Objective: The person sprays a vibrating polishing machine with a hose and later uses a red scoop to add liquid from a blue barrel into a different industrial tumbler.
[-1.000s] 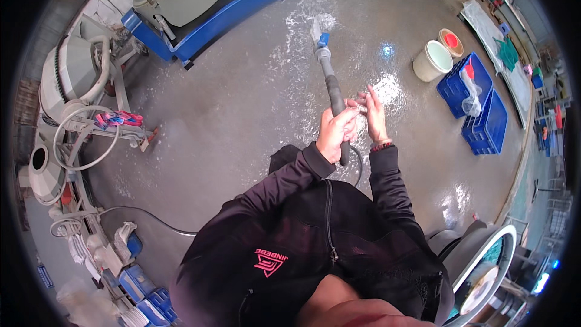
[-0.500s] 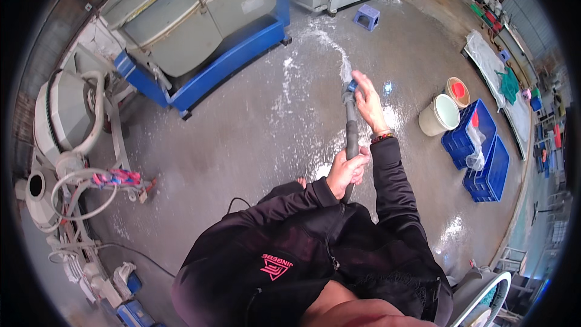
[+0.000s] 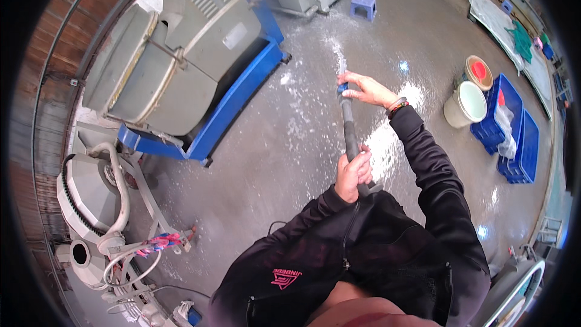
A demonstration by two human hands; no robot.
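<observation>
Head view on my feed shows a large grey-beige metal machine (image 3: 193, 82) on a bright blue steel frame (image 3: 239, 103), and I place everything by that machine. To its right, over the wet grey floor (image 3: 278, 145), I see a long grey tubular wand (image 3: 350, 136), pointing away from the person's black jacket. The left hand (image 3: 354, 175) has its fingers curled around the wand's lower, darker section. Farther up, the right hand (image 3: 366, 89) lies at the small blue fitting (image 3: 343, 88) near the wand's tip; I cannot tell whether its fingers are closed on it. White, foamy-looking streaks (image 3: 338, 54) run from the tip across the floor, also right of the machine. Beyond them, on that same side, stands a small purple plastic stool (image 3: 363, 1). Farthest right of the machine I make out a round off-white bucket (image 3: 457, 114), a tan bucket (image 3: 470, 69) with something red inside, and two blue plastic crates (image 3: 487, 128). Below the machine sits a pale grey faceted drum (image 3: 91, 197).
</observation>
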